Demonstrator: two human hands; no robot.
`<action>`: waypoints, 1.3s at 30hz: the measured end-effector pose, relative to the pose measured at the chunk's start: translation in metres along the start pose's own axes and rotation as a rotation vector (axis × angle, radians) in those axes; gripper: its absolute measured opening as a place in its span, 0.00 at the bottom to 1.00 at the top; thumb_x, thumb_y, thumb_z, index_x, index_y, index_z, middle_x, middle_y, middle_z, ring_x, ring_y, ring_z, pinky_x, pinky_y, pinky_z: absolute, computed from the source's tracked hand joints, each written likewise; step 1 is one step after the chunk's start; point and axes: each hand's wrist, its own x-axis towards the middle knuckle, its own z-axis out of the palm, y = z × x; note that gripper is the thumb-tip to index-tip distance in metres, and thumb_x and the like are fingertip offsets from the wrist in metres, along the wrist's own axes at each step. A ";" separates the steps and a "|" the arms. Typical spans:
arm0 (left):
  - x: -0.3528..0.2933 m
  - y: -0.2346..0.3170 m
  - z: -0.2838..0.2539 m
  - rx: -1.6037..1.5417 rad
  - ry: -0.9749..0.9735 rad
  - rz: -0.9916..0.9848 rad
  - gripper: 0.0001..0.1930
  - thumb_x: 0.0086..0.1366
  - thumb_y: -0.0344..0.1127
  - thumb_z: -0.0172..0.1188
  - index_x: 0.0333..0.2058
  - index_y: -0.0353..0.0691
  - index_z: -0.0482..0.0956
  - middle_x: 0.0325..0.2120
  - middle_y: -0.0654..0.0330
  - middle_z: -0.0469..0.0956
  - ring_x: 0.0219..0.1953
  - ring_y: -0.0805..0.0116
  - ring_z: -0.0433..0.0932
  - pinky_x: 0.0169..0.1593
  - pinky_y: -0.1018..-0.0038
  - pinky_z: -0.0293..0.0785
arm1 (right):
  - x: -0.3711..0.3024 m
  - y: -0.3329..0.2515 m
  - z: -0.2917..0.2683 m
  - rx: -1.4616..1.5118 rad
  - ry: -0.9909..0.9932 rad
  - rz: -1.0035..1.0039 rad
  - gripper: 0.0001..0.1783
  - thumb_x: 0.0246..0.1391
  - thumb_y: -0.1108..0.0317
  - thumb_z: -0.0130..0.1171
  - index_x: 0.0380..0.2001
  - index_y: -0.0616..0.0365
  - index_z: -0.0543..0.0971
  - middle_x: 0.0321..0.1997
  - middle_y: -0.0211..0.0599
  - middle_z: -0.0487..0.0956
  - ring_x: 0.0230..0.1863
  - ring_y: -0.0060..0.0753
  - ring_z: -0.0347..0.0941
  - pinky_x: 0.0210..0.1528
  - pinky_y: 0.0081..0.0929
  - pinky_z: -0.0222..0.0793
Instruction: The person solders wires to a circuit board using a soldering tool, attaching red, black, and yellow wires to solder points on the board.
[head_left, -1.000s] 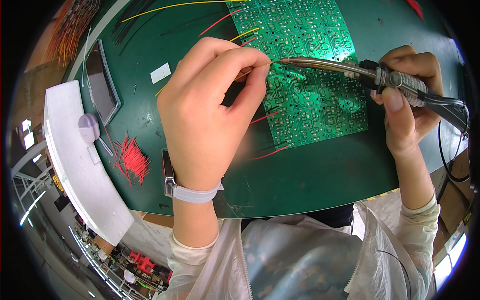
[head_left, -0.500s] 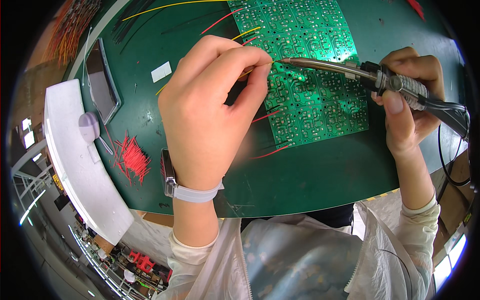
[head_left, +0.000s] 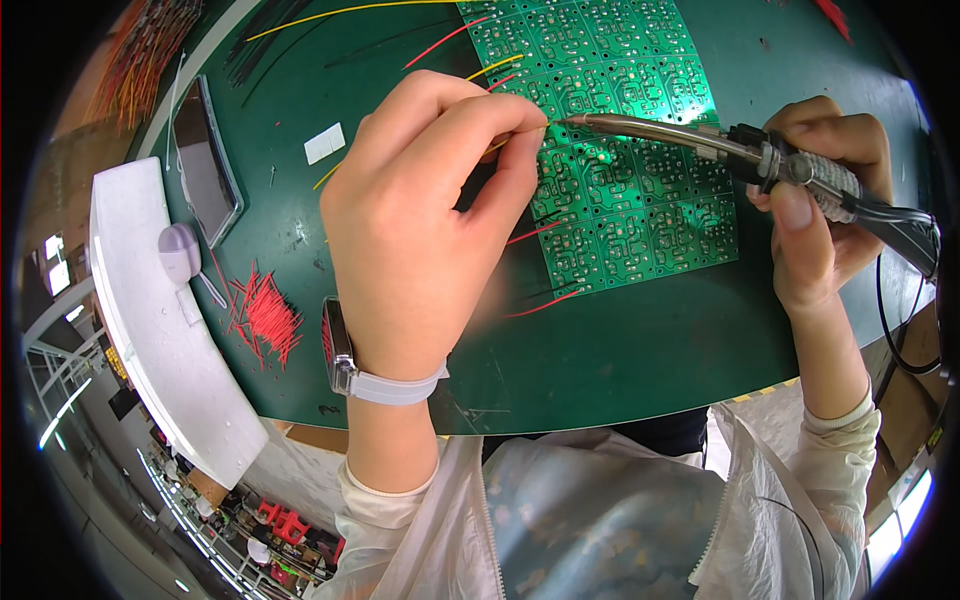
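Note:
My left hand is closed in a pinch on a thin yellow wire, its fingertips at the left edge of a green circuit board panel. In my right hand is a soldering iron, held by its grip from the right. The iron's tip lies over the panel, a little to the right of my left fingertips. Other wires stick out from the panel's left edge, among them a red wire and a long yellow wire. My left hand hides part of the wires.
On the green table at left lie a heap of short red tubes, a phone and a small white pad. A white foam block bearing a lilac case runs along the left edge. Bundled wires lie far left.
The iron's tip has shifted slightly right, away from my left fingertips. My left hand has moved very slightly right, still pinching the wire. The board stays in place.

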 end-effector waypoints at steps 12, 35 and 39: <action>0.002 -0.010 -0.015 0.112 -0.111 0.112 0.08 0.50 0.17 0.59 0.31 0.34 0.77 0.29 0.59 0.75 0.28 0.70 0.75 0.33 0.79 0.71 | 0.005 0.002 0.000 0.058 0.082 0.008 0.18 0.46 0.65 0.58 0.35 0.66 0.65 0.29 0.45 0.68 0.20 0.20 0.62 0.22 0.14 0.59; 0.150 -0.027 0.033 0.376 -0.086 0.244 0.06 0.53 0.29 0.59 0.30 0.34 0.76 0.27 0.52 0.74 0.32 0.55 0.74 0.38 0.67 0.70 | 0.010 -0.001 0.005 0.223 0.118 -0.073 0.11 0.36 0.76 0.57 0.26 0.64 0.68 0.20 0.30 0.69 0.17 0.13 0.59 0.18 0.13 0.54; 0.153 -0.032 0.038 0.372 -0.102 0.201 0.05 0.53 0.30 0.59 0.28 0.35 0.76 0.26 0.53 0.73 0.32 0.56 0.74 0.37 0.67 0.70 | 0.010 -0.001 0.010 0.218 0.146 -0.081 0.10 0.35 0.77 0.57 0.24 0.63 0.69 0.19 0.28 0.69 0.17 0.12 0.60 0.17 0.13 0.55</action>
